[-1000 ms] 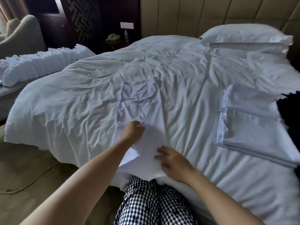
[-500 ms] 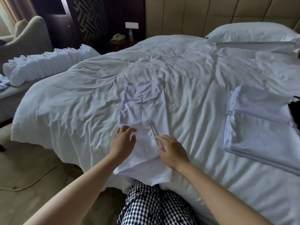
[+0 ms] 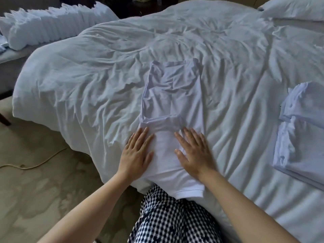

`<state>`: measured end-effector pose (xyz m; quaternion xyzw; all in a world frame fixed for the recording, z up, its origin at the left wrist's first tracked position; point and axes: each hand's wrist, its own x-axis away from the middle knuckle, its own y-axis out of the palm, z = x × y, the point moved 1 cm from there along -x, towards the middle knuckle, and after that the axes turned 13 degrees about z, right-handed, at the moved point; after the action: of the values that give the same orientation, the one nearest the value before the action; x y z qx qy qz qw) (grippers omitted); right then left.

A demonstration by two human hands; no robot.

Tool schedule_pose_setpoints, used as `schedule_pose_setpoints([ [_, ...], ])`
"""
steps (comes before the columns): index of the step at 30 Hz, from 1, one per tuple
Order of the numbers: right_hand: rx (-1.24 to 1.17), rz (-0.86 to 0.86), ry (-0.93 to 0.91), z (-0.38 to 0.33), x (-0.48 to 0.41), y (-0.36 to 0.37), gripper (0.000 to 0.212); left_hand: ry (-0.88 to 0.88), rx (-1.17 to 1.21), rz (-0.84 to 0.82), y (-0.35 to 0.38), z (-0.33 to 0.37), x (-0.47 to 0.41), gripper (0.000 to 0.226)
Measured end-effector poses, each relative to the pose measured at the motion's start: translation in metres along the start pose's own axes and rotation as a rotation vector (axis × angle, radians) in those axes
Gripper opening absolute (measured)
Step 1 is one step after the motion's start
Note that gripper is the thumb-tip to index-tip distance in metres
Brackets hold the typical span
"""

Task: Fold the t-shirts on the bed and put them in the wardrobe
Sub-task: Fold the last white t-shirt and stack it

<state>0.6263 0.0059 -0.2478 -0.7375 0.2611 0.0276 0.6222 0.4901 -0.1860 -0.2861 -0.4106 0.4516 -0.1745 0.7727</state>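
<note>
A white t-shirt (image 3: 172, 95) lies lengthwise on the white bed (image 3: 87, 76), folded into a narrow strip with its near end hanging over the bed's edge. My left hand (image 3: 135, 155) lies flat on the strip's left side, fingers straight. My right hand (image 3: 194, 151) presses flat on its right side. A sleeve fold runs across the shirt just beyond my fingertips. Two folded white t-shirts (image 3: 301, 134) lie stacked at the right.
A long row of folded white cloths (image 3: 52, 25) stands on a bench at the far left. Two pillows (image 3: 294, 7) lie at the back right. A cable (image 3: 31, 165) runs over the carpet on the left. My checked trousers (image 3: 168, 218) touch the bed's edge.
Both hands let go of the fabric they were pinching and now lie flat on the shirt. The view has moved closer and lower over the bed.
</note>
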Motion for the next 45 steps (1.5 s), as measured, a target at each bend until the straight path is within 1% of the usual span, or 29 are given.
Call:
schedule_pose_setpoints([
  [3, 0.025, 0.028, -0.014, 0.003, 0.001, 0.005, 0.063, -0.019, 0.038, 0.038, 0.006, 0.000, 0.000, 0.058],
  [7, 0.047, 0.022, -0.009, 0.001, 0.002, 0.004, 0.064, -0.029, 0.040, -0.021, 0.002, -0.001, -0.001, 0.059],
  [9, 0.056, -0.070, 0.004, 0.000, -0.001, -0.001, 0.071, -0.048, 0.051, -0.069, -0.003, 0.000, -0.002, 0.060],
  [11, 0.028, -0.205, 0.032, 0.001, -0.005, -0.008, 0.077, -0.094, 0.085, -0.096, -0.011, 0.004, -0.003, 0.063],
  [13, 0.001, -0.306, 0.044, 0.002, -0.007, -0.017, 0.077, -0.207, 0.164, -0.083, -0.021, 0.012, -0.001, 0.063],
  [15, -0.044, -0.334, 0.033, 0.000, -0.001, -0.028, 0.076, -0.381, 0.262, -0.015, -0.031, 0.020, 0.006, 0.064],
  [17, -0.109, -0.348, -0.007, -0.002, 0.017, -0.038, 0.068, -0.525, 0.329, 0.033, -0.039, 0.026, 0.021, 0.073],
  [20, -0.142, -0.369, -0.088, -0.002, 0.051, -0.047, 0.062, -0.643, 0.410, -0.007, -0.042, 0.032, 0.043, 0.077],
  [22, -0.156, -0.381, -0.093, 0.000, 0.065, -0.051, 0.061, -0.727, 0.488, -0.028, -0.041, 0.034, 0.052, 0.075],
  [24, -0.161, -0.376, -0.098, 0.002, 0.074, -0.054, 0.064, -0.848, 0.605, -0.036, -0.039, 0.035, 0.056, 0.075],
  [26, -0.139, -0.379, -0.119, 0.003, 0.080, -0.057, 0.077, -0.925, 0.675, -0.040, -0.039, 0.035, 0.060, 0.074],
  [29, -0.081, -0.384, -0.169, 0.003, 0.089, -0.060, 0.091, -0.935, 0.689, 0.016, -0.046, 0.036, 0.066, 0.068],
  [31, -0.052, -0.362, -0.190, 0.003, 0.093, -0.061, 0.090, -0.960, 0.727, 0.080, -0.053, 0.036, 0.068, 0.062],
  [34, -0.119, -0.292, -0.172, 0.002, 0.094, -0.061, 0.076, -0.932, 0.762, 0.157, -0.064, 0.041, 0.068, 0.040],
  [36, -0.193, -0.241, -0.123, 0.001, 0.093, -0.063, 0.066, -0.883, 0.746, 0.165, -0.069, 0.046, 0.067, 0.025],
  [38, -0.248, -0.206, -0.053, -0.001, 0.091, -0.068, 0.056, -0.842, 0.702, 0.138, -0.073, 0.049, 0.066, 0.013],
  [41, -0.283, -0.202, 0.039, -0.005, 0.090, -0.078, 0.041, -0.796, 0.690, 0.090, -0.080, 0.049, 0.064, 0.024],
  [43, -0.286, -0.190, 0.112, -0.007, 0.090, -0.086, 0.036, -0.776, 0.672, 0.056, -0.088, 0.049, 0.065, 0.026],
  [45, -0.292, -0.175, 0.151, -0.008, 0.090, -0.095, 0.033, -0.758, 0.674, 0.000, -0.096, 0.051, 0.065, 0.037],
])
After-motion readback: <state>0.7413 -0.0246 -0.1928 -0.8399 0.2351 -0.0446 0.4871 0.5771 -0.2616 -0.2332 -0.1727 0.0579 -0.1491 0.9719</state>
